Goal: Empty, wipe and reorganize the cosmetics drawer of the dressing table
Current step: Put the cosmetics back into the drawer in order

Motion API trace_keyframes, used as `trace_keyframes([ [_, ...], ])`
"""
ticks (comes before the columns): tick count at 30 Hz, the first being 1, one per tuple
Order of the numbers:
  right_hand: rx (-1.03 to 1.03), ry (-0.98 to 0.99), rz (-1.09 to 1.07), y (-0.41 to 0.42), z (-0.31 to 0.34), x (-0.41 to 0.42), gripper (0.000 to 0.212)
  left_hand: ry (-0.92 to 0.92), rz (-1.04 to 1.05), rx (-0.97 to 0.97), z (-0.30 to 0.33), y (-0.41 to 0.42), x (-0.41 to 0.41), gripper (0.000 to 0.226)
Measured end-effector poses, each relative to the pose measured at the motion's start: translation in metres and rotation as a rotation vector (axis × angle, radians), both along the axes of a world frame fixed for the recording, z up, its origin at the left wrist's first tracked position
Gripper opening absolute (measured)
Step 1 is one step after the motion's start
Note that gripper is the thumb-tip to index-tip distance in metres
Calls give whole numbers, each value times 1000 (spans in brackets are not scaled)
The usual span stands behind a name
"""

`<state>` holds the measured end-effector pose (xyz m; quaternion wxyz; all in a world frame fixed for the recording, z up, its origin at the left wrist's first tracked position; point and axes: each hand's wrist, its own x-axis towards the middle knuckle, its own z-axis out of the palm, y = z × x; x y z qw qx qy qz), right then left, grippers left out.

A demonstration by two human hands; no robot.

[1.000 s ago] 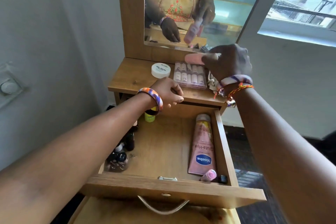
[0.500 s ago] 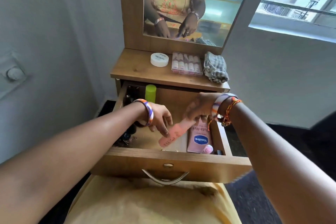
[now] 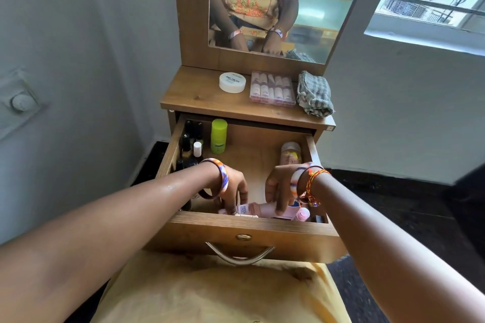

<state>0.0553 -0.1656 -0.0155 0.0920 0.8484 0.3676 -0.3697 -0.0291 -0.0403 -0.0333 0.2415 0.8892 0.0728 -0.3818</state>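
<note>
Both hands' grip, left hand (image 3: 235, 193) and right hand (image 3: 278, 191), pinches the pink tube (image 3: 256, 209) lying along the drawer (image 3: 244, 238) front, likely light, soft and slippery, best held mid-body.

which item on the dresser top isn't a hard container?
The checked grey cloth, folded at the right end of the dresser top. The white nail polish jar and the clear case of pink bottles beside it are rigid.

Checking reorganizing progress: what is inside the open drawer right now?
Inside the drawer: dark small bottles at left, a green bottle, a pink tube under both hands, a Vaseline tube mostly covered by the right hand.
</note>
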Motion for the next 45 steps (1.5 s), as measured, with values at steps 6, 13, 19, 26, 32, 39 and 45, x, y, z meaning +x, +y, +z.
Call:
trace_keyframes([
  [6, 5, -138, 45, 7, -66, 31, 34, 54, -123, 154, 0, -2, 5, 41],
  [13, -20, -47, 182, 18, -20, -17, 30, 20, -217, 299, -5, -7, 4, 42],
  [19, -89, -20, 302, 25, -13, -17, 36, 84, -249, 275, 13, -6, 9, 42],
  [26, 320, -207, 142, 59, 49, 15, 19, -412, 342, 15, 87, 56, 42, 17],
  [32, 807, -399, -151, 116, 73, 59, 38, -693, 682, 193, 98, 103, 69, 32],
  [39, 714, -341, -192, 159, 55, 81, 50, -583, 952, -145, 66, 131, 93, 40],
  [45, 800, -437, -202, 149, 61, 73, 61, -584, 1068, -297, 90, 127, 73, 20],
])
